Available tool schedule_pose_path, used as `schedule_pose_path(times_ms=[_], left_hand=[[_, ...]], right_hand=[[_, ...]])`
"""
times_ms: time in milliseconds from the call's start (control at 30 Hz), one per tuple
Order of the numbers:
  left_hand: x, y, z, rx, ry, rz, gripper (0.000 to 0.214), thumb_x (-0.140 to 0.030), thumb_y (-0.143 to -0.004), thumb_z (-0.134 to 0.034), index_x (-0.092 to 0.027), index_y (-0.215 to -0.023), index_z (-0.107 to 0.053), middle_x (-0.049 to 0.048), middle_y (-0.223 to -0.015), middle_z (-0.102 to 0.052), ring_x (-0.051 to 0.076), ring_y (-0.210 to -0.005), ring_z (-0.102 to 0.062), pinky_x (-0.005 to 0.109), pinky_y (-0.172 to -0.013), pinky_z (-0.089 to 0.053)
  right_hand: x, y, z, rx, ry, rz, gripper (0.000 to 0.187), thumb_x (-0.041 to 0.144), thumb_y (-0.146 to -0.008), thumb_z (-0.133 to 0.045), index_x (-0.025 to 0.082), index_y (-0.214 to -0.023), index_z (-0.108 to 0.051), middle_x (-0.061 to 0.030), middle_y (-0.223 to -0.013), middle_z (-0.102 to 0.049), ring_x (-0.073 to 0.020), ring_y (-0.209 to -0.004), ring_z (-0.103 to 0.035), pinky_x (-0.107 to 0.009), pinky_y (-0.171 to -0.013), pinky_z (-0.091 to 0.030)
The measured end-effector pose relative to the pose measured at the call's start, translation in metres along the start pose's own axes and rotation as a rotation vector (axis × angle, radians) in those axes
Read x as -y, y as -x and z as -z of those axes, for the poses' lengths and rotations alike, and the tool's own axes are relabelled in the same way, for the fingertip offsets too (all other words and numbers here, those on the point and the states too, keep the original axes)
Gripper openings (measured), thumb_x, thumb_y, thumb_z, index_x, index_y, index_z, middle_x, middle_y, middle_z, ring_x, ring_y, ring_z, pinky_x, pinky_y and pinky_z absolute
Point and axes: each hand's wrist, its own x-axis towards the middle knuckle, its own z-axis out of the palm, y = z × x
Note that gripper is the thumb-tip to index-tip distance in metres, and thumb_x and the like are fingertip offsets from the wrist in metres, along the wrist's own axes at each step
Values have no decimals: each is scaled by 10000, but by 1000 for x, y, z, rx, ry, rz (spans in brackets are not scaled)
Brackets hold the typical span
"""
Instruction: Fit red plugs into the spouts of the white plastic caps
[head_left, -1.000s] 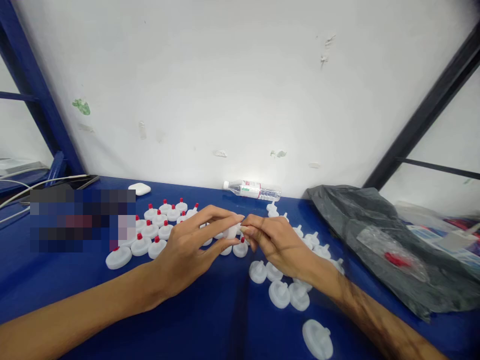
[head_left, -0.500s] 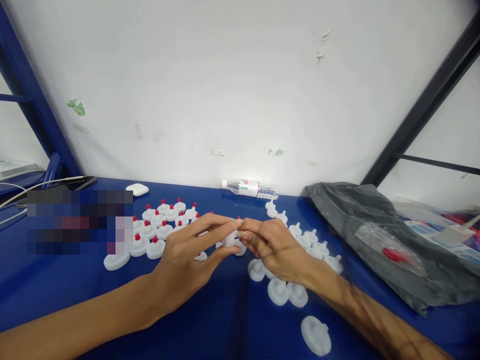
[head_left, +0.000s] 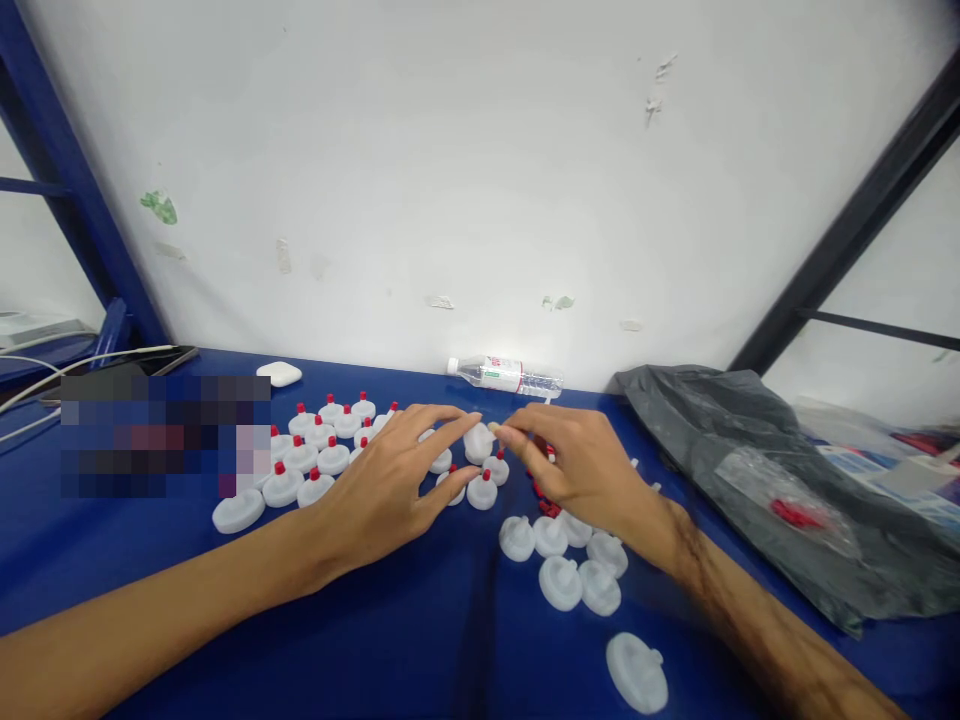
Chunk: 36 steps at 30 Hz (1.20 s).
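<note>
My right hand (head_left: 577,460) pinches the small nozzle of a white plastic nozzle cap (head_left: 478,443), its round base facing left. My left hand (head_left: 409,470) is open around that cap, thumb below and fingers above, with a gap showing on both sides. Beneath and behind it stand several white caps with red tips (head_left: 482,490). Under my right hand lies a pile of small red tips (head_left: 549,505), partly hidden. Several white caps without red tips (head_left: 561,582) lie on the blue table near my right wrist.
A clear bottle (head_left: 502,375) lies on its side by the white wall. A grey plastic bag (head_left: 750,450) with a small clear bag of red pieces (head_left: 799,515) is at the right. At the left are a white rounded case (head_left: 279,374), cables and a blurred-out patch.
My left fingers have spread off the white cap, while my right hand keeps its nozzle pinched. The cap has turned and shifted slightly right and up. The red pile has come into view.
</note>
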Motion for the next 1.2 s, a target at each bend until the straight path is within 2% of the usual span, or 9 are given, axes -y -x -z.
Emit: schedule_pose_path(times_ms=[100, 233, 467, 700, 1000, 1200], left_hand=[[-2, 2, 0, 51, 3, 28, 431, -345, -1038, -543, -195, -1441, -515, 133, -1376, -603, 296, -1246, -585, 545, -1075, -495], [-7, 5, 2, 129, 41, -16, 404, -304, -1019, -546, -228, -1416, -543, 120, -1396, -566, 286, -1272, -548, 521, -1084, -481], [-6, 4, 0, 180, 77, 4, 365, -280, -1017, -525, -238, -1375, -574, 108, -1356, -563, 272, -1249, -534, 491, -1081, -469], [-7, 5, 0, 205, 124, 27, 329, -244, -1020, -498, -236, -1339, -580, 110, -1315, -566, 275, -1223, -535, 498, -1047, -478], [-8, 5, 0, 231, 144, 24, 302, -207, -1011, -489, -231, -1299, -576, 104, -1289, -565, 262, -1187, -546, 480, -1019, -480], [-8, 6, -3, 230, 150, 25, 274, -199, -1014, -476, -224, -1257, -601, 101, -1268, -573, 262, -1159, -554, 488, -1024, -471]], right_hand=[[-9, -4, 4, -18, 171, -107, 280, 358, -1056, -513, 228, -942, -734, 14, -822, -733, -131, -676, -616, -280, -634, -348], [-17, -6, 4, 41, 279, -215, 263, 375, -1051, -516, 253, -1019, -746, 12, -935, -768, -147, -729, -659, -287, -640, -356], [-21, -6, -5, 185, 302, -219, 229, 366, -1018, -560, 266, -1067, -761, -10, -946, -791, -202, -830, -714, -289, -649, -391], [-20, -7, -7, 289, 292, -200, 329, 399, -1062, -481, 245, -1144, -760, -61, -1029, -798, -228, -884, -730, -293, -679, -438], [-21, -7, -9, 344, 322, -194, 376, 404, -1074, -454, 220, -1312, -680, -90, -1086, -788, -245, -966, -718, -320, -834, -470], [-31, -4, -5, 298, 516, -346, 318, 332, -1049, -492, 161, -1212, -705, -159, -1110, -740, -309, -1092, -664, -347, -812, -454]])
